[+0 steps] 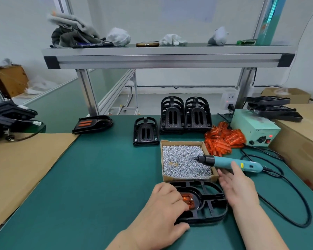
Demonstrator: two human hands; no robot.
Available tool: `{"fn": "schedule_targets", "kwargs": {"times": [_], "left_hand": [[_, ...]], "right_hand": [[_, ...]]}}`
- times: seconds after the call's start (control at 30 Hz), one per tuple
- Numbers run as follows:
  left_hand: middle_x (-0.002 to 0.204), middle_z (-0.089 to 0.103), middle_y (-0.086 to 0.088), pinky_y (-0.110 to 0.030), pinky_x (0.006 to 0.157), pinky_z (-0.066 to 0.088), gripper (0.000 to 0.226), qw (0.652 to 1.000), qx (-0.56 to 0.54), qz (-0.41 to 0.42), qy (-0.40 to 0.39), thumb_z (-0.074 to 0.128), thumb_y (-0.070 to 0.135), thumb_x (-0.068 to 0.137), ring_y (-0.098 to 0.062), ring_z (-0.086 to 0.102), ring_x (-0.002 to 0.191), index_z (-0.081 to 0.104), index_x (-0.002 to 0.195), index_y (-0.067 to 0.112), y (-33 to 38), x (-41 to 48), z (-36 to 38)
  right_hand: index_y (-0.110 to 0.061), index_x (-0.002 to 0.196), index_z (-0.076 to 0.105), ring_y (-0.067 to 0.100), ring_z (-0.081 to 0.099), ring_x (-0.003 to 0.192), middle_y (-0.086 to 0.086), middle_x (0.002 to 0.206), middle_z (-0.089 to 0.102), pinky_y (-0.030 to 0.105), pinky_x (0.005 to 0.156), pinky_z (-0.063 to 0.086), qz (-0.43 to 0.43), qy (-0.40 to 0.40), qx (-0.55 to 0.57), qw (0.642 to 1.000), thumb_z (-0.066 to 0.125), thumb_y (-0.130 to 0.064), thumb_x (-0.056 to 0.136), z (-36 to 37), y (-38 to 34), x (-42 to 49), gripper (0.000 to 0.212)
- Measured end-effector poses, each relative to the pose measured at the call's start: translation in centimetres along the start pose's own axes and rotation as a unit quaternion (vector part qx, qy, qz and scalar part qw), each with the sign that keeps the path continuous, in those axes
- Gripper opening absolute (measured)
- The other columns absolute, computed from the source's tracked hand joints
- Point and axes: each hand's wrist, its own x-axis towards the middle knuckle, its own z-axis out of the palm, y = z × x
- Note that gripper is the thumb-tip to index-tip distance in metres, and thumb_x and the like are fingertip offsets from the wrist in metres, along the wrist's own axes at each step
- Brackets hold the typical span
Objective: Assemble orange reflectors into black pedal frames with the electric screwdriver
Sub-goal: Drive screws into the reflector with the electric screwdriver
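Right fingers straight near screwdriver; screw box just behind pedal frame.

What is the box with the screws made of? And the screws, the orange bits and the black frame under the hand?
The box looks like plain brown cardboard: matte, with raw cut edges. The screws look like metal, silvery and shiny. The orange bits seem clear hard plastic; light glows through them. The frame is probably moulded plastic, black with a slight sheen and thin ribs.
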Motion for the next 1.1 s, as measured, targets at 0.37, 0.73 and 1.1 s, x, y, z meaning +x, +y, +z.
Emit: {"fn": "schedule_targets", "kwargs": {"times": [0.37, 0.73, 1.1], "left_hand": [[0.097, 0.058, 0.008, -0.021, 0.083, 0.047, 0.020, 0.973, -0.182, -0.092, 0.102, 0.058, 0.033, 0.098, -0.006, 0.057, 0.090, 0.067, 0.110, 0.020, -1.1, 1.3, -3.7], [0.085, 0.072, 0.014, -0.019, 0.081, 0.047, 0.010, 0.910, -0.251, -0.300, 0.140, 0.068, 0.029, 0.091, -0.005, 0.065, 0.087, 0.074, 0.084, 0.033, -8.0, 1.5, -5.6], [0.112, 0.067, 0.004, -0.032, 0.085, 0.054, 0.059, 0.673, -0.407, -0.530, 0.317, 0.066, 0.065, 0.080, -0.009, 0.066, 0.101, 0.056, 0.118, 0.022, -10.6, 0.4, -4.5]], "right_hand": [[-0.015, 0.097, 0.059, 0.007, 0.049, 0.066, 0.000, 0.083, 0.054, 0.014, 0.053, 0.039, -0.187, -0.016, -0.103, 0.977, 0.055, -0.008, 0.101, -1.2, 2.1, -3.7, 0.009], [-0.038, 0.101, 0.074, 0.010, 0.053, 0.053, -0.002, 0.066, 0.063, 0.024, 0.052, 0.045, -0.196, -0.297, -0.326, 0.876, 0.063, -0.016, 0.097, 0.9, 3.0, -5.1, 0.025], [-0.030, 0.089, 0.067, 0.007, 0.053, 0.059, -0.010, 0.061, 0.060, 0.026, 0.061, 0.041, -0.285, -0.195, -0.379, 0.859, 0.053, -0.026, 0.102, 8.3, 5.7, -3.5, 0.020]]}}
